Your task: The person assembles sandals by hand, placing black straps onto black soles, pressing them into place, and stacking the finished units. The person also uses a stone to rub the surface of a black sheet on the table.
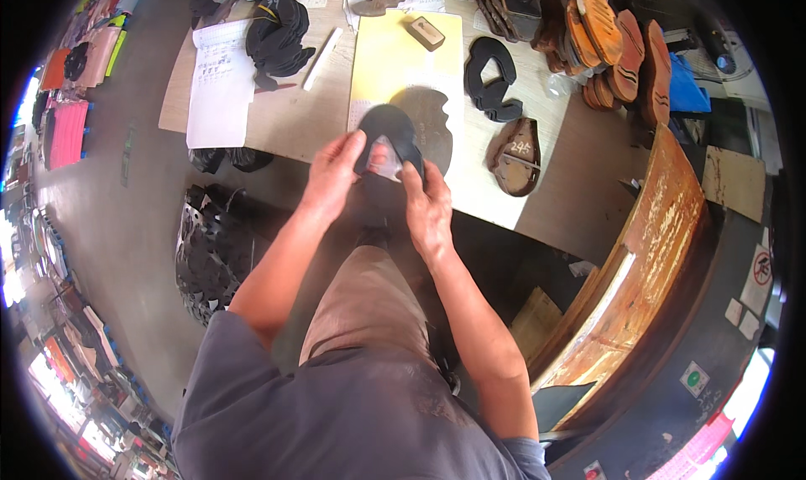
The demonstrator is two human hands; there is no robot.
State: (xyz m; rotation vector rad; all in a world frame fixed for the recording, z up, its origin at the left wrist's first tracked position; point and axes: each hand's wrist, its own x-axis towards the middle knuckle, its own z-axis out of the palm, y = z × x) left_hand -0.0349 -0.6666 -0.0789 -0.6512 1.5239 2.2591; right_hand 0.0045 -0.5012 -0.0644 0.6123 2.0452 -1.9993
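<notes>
Just above the near edge of the table I hold a black, curved, flat cut piece (389, 121) with an opening in its middle. It looks like a shoe-upper part; whether it is one layer or several I cannot tell. My left hand (336, 168) grips its left side, thumb on top. On the right side my right hand (428, 201) is closed on the same piece. Through the opening a bit of a finger and something pale shows. Beyond the piece, a grey-brown flat pattern (435, 132) lies partly over a yellow sheet (374, 60).
Left on the table (550, 199) are written paper (220, 90), stacked black pieces (281, 44) and a white stick (322, 59). Rightward lie another black piece (480, 81), a metal cutting die (515, 165) and orange-brown sole-shaped forms (596, 31). A worn wooden board (646, 237) rises at right; black scraps (201, 253) sit below left.
</notes>
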